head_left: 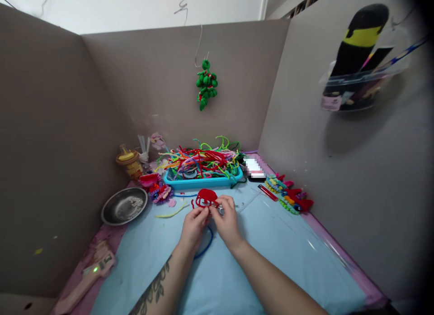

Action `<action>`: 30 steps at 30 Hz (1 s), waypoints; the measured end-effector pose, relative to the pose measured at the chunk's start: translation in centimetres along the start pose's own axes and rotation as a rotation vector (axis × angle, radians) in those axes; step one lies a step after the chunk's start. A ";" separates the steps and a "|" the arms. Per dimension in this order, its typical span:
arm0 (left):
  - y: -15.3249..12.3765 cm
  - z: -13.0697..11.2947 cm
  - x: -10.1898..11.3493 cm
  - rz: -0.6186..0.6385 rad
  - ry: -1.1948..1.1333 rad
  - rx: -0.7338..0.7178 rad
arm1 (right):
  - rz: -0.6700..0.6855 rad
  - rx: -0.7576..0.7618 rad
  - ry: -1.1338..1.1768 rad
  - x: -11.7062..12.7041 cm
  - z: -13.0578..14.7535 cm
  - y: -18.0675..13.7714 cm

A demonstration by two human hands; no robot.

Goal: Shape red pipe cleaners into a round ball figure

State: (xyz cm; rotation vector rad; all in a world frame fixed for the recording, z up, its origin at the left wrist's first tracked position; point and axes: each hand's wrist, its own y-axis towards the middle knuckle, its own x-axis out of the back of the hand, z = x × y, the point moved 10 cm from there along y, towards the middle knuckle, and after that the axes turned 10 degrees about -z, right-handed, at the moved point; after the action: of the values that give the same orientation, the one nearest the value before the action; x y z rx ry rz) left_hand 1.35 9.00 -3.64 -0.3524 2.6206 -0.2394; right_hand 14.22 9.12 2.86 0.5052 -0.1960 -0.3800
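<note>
- Grip of the left hand (193,226): thumb and fingertips pinched together on the lower edge of a red fuzzy piece (207,196).
- Grip of the right hand (226,216): thumb and bent fingers pinching the same piece from its right side, close beside the left fingertips.
- The red fuzzy piece sits at the fingertips of both hands, with a full, rounded upper part and thin looped strands below; one short end sticks out to the left.
- Below the grip, partly hidden by the left wrist, a blue strand (210,241) curves on the light blue tabletop (288,265).
- Just left of the grip lies a pale yellow strip (171,213).
- Farther left are a metal bowl (115,212) with small white bits inside and, nearer the person, a pink glue gun (83,281) showing a green light.
- Straight beyond the grip, a blue tray (203,183) is heaped with multicoloured fuzzy stems (206,161).
- Beyond and left of the grip are a purple-and-red fuzzy piece (159,193) and a cup (134,170).
- Beyond and right of the grip are a phone (255,168), a slim red object (267,193) and a row of colourful fuzzy pieces (288,195).
- High above the grip, a green ornament (206,85) hangs against the partition (152,75).
</note>
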 end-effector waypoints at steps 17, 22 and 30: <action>-0.6 -0.3 -0.6 0.042 -0.028 -0.028 | -0.022 0.251 -0.045 0.6 2.2 0.0; -0.9 -0.3 -0.9 0.058 -0.013 -0.028 | -0.029 0.292 -0.076 0.6 2.4 -0.1; -1.4 0.0 -1.8 0.130 -0.039 0.026 | -0.051 0.323 -0.095 0.9 2.3 0.0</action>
State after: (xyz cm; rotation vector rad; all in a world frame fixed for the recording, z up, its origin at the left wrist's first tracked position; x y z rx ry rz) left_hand 3.17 8.15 -2.56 -0.1752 2.5874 -0.2204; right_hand 14.40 7.77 4.87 0.8116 -0.3401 -0.4248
